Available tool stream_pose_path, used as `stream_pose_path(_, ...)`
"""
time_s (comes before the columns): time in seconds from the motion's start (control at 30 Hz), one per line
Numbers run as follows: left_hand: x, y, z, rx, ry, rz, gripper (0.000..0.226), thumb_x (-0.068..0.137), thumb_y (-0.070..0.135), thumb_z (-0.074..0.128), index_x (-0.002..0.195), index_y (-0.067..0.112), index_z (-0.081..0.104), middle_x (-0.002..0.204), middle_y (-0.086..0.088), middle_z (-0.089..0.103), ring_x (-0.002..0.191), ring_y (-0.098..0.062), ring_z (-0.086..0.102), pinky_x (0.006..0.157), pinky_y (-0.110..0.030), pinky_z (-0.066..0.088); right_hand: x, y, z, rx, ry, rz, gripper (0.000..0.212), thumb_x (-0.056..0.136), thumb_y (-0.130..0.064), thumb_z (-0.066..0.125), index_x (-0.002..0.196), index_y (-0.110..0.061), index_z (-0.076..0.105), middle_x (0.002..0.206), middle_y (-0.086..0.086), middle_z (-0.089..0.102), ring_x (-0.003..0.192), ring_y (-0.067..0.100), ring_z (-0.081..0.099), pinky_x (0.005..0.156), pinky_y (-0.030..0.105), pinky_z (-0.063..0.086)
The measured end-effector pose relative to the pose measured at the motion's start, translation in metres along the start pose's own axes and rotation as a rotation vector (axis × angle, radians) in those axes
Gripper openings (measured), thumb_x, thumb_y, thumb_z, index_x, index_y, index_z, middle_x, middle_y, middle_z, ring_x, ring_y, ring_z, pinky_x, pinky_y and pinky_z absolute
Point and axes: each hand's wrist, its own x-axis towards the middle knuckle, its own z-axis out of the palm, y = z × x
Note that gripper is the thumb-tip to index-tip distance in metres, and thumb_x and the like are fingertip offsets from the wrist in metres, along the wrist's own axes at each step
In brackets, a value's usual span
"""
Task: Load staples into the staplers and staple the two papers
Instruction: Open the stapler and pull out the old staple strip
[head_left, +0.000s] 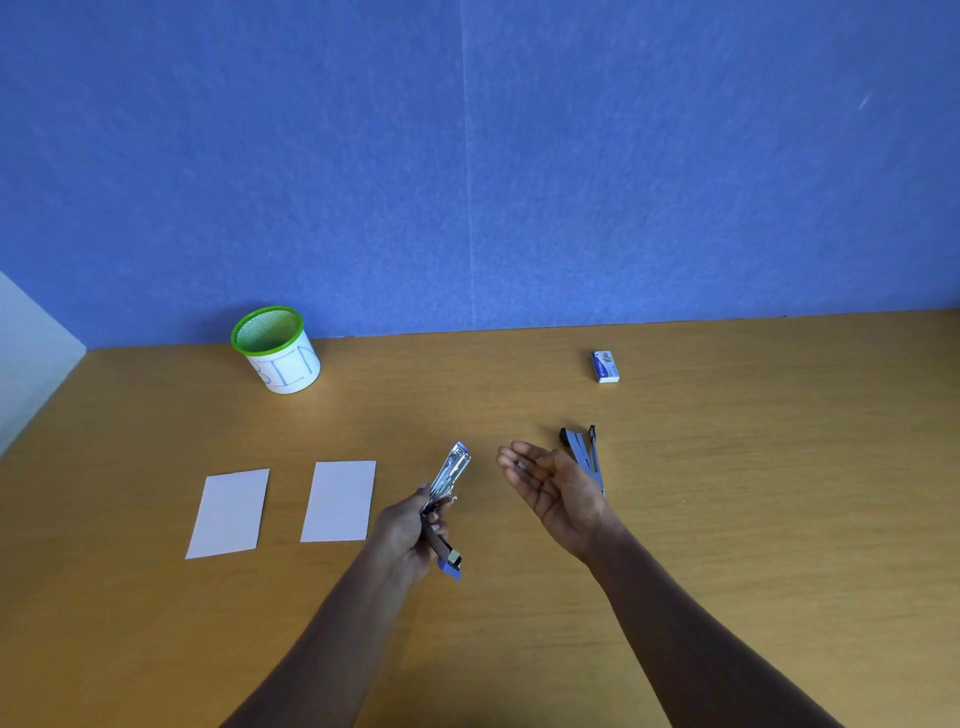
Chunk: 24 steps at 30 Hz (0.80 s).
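One stapler gripped in left hand; spread right hand partly hides second stapler.

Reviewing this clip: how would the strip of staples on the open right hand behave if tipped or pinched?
The strip of staples looks tiny and light, lying loose on the fingers of the right hand, so a tilt would probably slide it off. It looks like stiff metal, yet so short a piece may be fiddly to pinch.

I face a blue wall (one vertical seam down it) behind my wooden counter, white panel at left.
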Motion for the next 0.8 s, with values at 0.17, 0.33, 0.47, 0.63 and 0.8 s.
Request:
stream_pose_path(0.17,0.0,0.0,-0.001,0.018,0.006,-0.003,0.024,0.098,0.013,0.045,0.081,0.0,0.055,0.049,-0.009,0.06,0.026,-0.005,0.036,0.03,-0.011,0.03,-0.002,0.0,0.002,-0.034,-0.025,-0.036,0.02,0.093,-0.003,0.046,0.104,0.003,0.062,0.095,0.015,0.073,0.088,0.018,0.071,0.072,0.021,0.058)
stream_pose_path(0.33,-0.002,0.001,0.0,0.027,0.01,0.001,0.025,0.098,0.013,0.046,0.08,-0.001,0.055,0.06,-0.012,0.059,0.026,-0.004,0.037,0.029,-0.012,0.03,-0.001,0.002,0.0,-0.051,0.006,-0.063,0.017,0.09,0.006,0.048,0.098,0.003,0.063,0.083,0.012,0.074,0.079,0.015,0.072,0.068,0.018,0.058)
stream_pose_path(0.47,-0.002,0.001,-0.001,0.009,0.006,0.005,0.023,0.097,0.012,0.046,0.08,-0.001,0.055,0.057,-0.012,0.06,0.025,-0.004,0.038,0.029,-0.011,0.03,0.0,0.002,-0.004,-0.061,0.056,-0.073,0.013,0.089,0.005,0.05,0.096,0.005,0.062,0.081,0.013,0.073,0.074,0.015,0.072,0.066,0.019,0.058)
stream_pose_path(0.63,-0.004,0.0,0.0,-0.022,-0.012,0.015,0.026,0.098,0.014,0.045,0.08,-0.001,0.055,0.058,-0.01,0.058,0.028,-0.005,0.039,0.031,-0.012,0.032,-0.002,0.006,-0.006,-0.332,0.068,0.038,0.018,0.092,0.002,0.047,0.099,0.006,0.063,0.084,0.012,0.067,0.067,0.012,0.068,0.063,0.019,0.057)
stream_pose_path(0.8,-0.004,0.002,0.004,-0.195,-0.015,0.068,0.026,0.099,0.016,0.041,0.083,-0.001,0.054,0.066,-0.009,0.047,0.052,-0.013,0.044,0.037,-0.015,0.044,-0.009,0.016,0.006,-0.851,-0.069,0.121,0.018,0.084,0.001,0.056,0.096,-0.009,0.066,0.07,-0.001,0.053,0.063,0.009,0.048,0.059,0.018,0.045)
